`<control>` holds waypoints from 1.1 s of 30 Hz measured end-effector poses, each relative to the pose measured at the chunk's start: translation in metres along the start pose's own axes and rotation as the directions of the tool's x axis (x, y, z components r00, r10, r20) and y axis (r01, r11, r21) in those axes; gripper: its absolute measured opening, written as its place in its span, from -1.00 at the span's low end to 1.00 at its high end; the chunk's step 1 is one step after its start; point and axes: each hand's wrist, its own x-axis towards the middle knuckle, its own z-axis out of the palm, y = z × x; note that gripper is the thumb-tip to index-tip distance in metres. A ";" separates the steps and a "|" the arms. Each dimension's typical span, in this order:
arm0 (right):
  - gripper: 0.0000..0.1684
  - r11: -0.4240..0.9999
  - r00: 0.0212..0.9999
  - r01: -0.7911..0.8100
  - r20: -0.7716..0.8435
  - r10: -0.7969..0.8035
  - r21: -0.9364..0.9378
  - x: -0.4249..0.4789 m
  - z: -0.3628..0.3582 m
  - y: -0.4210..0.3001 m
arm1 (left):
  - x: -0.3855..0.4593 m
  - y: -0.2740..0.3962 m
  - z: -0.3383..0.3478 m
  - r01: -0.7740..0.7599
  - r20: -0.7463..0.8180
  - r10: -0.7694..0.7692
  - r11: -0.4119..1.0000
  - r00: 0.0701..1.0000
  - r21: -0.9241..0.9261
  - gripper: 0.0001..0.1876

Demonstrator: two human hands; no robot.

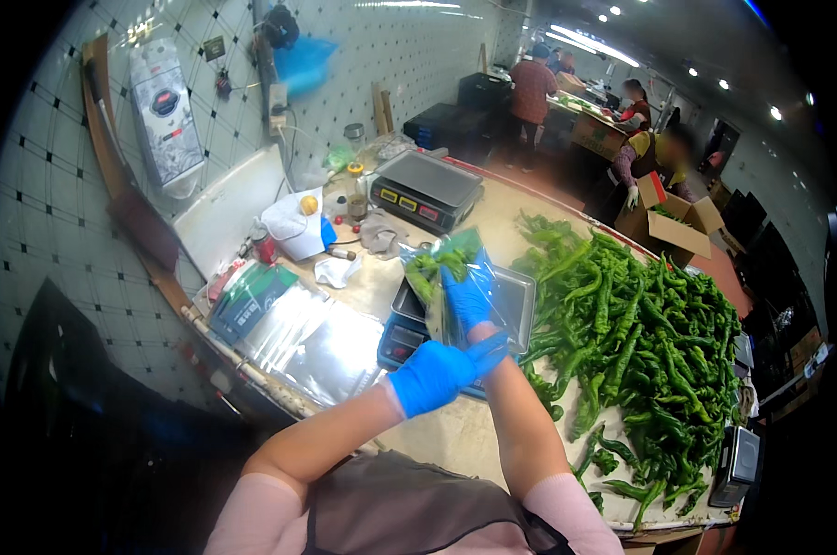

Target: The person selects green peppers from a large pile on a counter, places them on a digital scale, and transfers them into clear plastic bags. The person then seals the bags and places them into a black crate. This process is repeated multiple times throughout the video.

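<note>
My right hand (469,300), in a blue glove, reaches inside a clear plastic bag (438,322) and is closed around green peppers (429,267) there; the film partly veils its fingers. Over my right wrist crosses my left hand (432,378), also gloved in blue, gripping the bag near its mouth. Directly beneath the bag is a blue weighing scale (399,341) with a metal pan (519,305). A large heap of long green peppers (640,347) spreads over the table to the right of both hands.
Flat clear bags (321,347) lie left of the scale. Behind it stand another scale (425,187), a jar (356,198) and a red can (263,246). Beyond the table's far edge, a person (651,159) is at an open carton (678,225). A small scale (736,465) sits at the right.
</note>
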 end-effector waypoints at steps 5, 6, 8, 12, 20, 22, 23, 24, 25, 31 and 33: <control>0.02 0.895 0.920 -0.198 0.239 0.310 -0.400 -0.013 -0.016 0.062 | 0.019 -0.014 0.060 -0.163 -0.080 0.159 0.985 0.984 -0.048 -0.25; -0.06 0.898 0.922 -0.160 0.262 0.284 -0.411 -0.024 -0.021 0.060 | 0.017 -0.006 0.060 -0.165 -0.084 0.162 0.986 0.983 -0.033 -0.25; -0.17 0.906 0.944 0.012 0.303 0.129 -0.423 -0.054 -0.042 0.056 | 0.013 0.008 0.061 -0.220 -0.153 0.221 0.975 0.963 0.023 -0.28; -0.27 0.929 0.961 0.154 0.270 -0.061 -0.337 -0.124 -0.099 0.020 | -0.030 0.019 0.064 -0.364 -0.246 0.355 0.931 0.902 0.008 -0.53; -0.60 0.954 0.968 0.227 0.149 -0.200 -0.197 -0.193 -0.141 0.000 | -0.076 0.018 0.093 0.594 0.402 -0.473 0.759 0.784 -0.265 -0.39; -0.60 0.947 0.963 0.268 0.074 -0.259 -0.179 -0.191 -0.140 -0.007 | -0.063 0.018 0.096 0.667 0.529 -0.474 0.699 0.703 -0.260 -0.28; -0.60 0.941 0.957 0.291 0.037 -0.289 -0.170 -0.190 -0.139 -0.009 | -0.055 0.018 0.100 0.680 0.540 -0.481 0.686 0.691 -0.260 -0.28; -0.63 0.946 0.964 0.266 0.035 -0.264 -0.185 -0.187 -0.139 -0.008 | -0.046 0.017 0.106 0.692 0.553 -0.485 0.674 0.677 -0.256 -0.28; -0.58 0.954 0.975 0.214 0.098 -0.198 -0.210 -0.186 -0.137 0.003 | -0.035 0.017 0.106 0.706 0.566 -0.490 0.661 0.663 -0.254 -0.28; -0.49 0.872 0.910 0.370 0.313 -0.271 -0.320 -0.141 -0.130 0.021 | -0.014 0.008 0.158 0.655 0.330 -0.633 0.388 0.701 -0.648 -0.26; -0.54 0.856 0.878 0.380 0.429 -0.213 -0.352 -0.138 -0.132 0.028 | -0.017 0.001 0.193 0.621 0.327 -0.711 0.194 0.622 -0.759 -0.30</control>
